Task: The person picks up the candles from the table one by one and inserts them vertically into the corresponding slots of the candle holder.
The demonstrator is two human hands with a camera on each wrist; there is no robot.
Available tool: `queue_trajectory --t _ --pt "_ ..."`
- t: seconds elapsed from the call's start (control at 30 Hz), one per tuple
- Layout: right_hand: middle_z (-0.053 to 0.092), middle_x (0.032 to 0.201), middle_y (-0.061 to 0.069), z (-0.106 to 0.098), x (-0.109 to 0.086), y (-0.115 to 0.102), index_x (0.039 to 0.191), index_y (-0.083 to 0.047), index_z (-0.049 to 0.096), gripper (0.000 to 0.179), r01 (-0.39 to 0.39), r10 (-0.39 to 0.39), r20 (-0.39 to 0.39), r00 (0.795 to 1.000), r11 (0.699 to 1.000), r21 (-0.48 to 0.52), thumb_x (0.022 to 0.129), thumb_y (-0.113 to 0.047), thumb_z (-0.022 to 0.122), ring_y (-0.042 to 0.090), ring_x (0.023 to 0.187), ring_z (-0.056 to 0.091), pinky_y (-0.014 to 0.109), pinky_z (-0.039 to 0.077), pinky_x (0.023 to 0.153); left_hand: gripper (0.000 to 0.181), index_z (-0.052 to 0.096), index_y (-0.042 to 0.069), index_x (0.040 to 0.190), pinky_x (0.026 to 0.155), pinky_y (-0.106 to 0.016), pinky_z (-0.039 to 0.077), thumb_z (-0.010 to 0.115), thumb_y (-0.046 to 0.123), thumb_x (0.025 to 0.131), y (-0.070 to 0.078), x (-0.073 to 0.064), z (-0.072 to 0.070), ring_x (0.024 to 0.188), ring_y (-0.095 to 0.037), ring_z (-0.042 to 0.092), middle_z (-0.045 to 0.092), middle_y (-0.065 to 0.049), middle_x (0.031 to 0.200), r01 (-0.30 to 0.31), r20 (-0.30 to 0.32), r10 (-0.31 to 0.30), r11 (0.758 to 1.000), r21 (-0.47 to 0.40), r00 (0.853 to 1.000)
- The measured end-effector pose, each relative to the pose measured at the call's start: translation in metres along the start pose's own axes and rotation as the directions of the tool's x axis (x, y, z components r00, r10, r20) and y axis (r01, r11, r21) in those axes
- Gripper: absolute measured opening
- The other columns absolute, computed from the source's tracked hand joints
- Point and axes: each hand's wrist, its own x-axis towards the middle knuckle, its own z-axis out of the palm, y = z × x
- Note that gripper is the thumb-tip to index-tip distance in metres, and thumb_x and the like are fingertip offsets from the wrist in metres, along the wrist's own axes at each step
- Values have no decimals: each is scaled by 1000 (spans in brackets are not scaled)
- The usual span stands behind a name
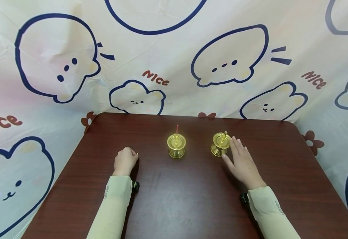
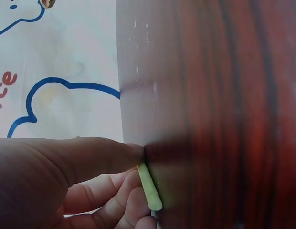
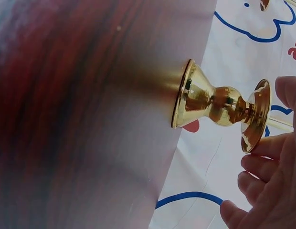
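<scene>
My left hand (image 1: 125, 161) is low over the left part of the table, thumb and fingers pinching a thin yellow-green stick (image 2: 150, 187) with a rounded end. Only a pale tip shows in the head view. My right hand (image 1: 244, 164) reaches beside the right brass candle holder (image 1: 218, 150), fingers mostly straight, with fingertips and thumb at the rim of its upper dish (image 3: 257, 116). A short pale stick (image 1: 225, 134) stands on that dish. Between the hands stands a second brass candle holder (image 1: 176, 153), upright with a thin red candle (image 1: 177, 128).
The dark brown wooden table (image 1: 177, 199) has its far edge against a cartoon-printed cloth (image 1: 174, 59), which also hangs at both sides. A black strap is at the left wrist (image 1: 135, 186) and another at the right wrist (image 1: 244, 198).
</scene>
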Motion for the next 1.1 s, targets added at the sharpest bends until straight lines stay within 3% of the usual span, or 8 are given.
queue_trajectory --t 0.2,0.53,0.73,0.8,0.97,1.1 --pt "22 163 27 3 0 0 156 8 25 74 -2 2 -2 1000 1000 6 105 -38 52 45 150 20 63 20 117 55 36 18 48 45 -27 28 62 15 96 2 -1 0 45 -13 28 28 6 47 -5 27 5 1000 12 1000" --pt "22 162 28 6 2 -2 156 8 23 74 -7 7 -1 1000 1000 24 106 -38 52 46 150 20 63 21 117 53 34 18 48 44 -24 19 57 10 95 3 -5 -1 44 -10 20 25 5 47 2 47 -2 1000 -4 999" --pt "23 162 28 6 2 -3 156 8 23 74 -10 10 -3 1000 1000 25 106 -38 51 46 150 20 63 21 117 45 43 17 51 45 -27 27 58 13 93 3 -6 -3 47 -14 31 32 5 49 19 33 -18 999 -36 999" --pt "23 162 29 6 2 -3 156 8 24 73 -6 7 -10 1000 1000 24 106 -37 52 46 150 20 63 22 117 37 52 15 56 47 -29 32 59 14 93 3 -6 -3 49 -15 39 41 4 52 21 25 -20 999 -49 1000" --pt "25 161 30 5 3 -4 155 9 25 72 -2 3 -17 1000 1000 22 105 -33 54 46 150 20 63 22 116 13 68 5 84 63 -38 49 60 13 92 1 -6 0 65 -22 57 65 -6 76 -3 -14 1 995 -104 1000" --pt "25 161 30 5 3 -4 155 9 25 72 -1 1 -16 1000 1000 20 105 -34 54 47 149 20 63 22 116 17 66 1 102 75 -44 53 61 16 98 0 -5 5 80 -28 66 71 -14 95 -12 -29 7 982 -189 1000"
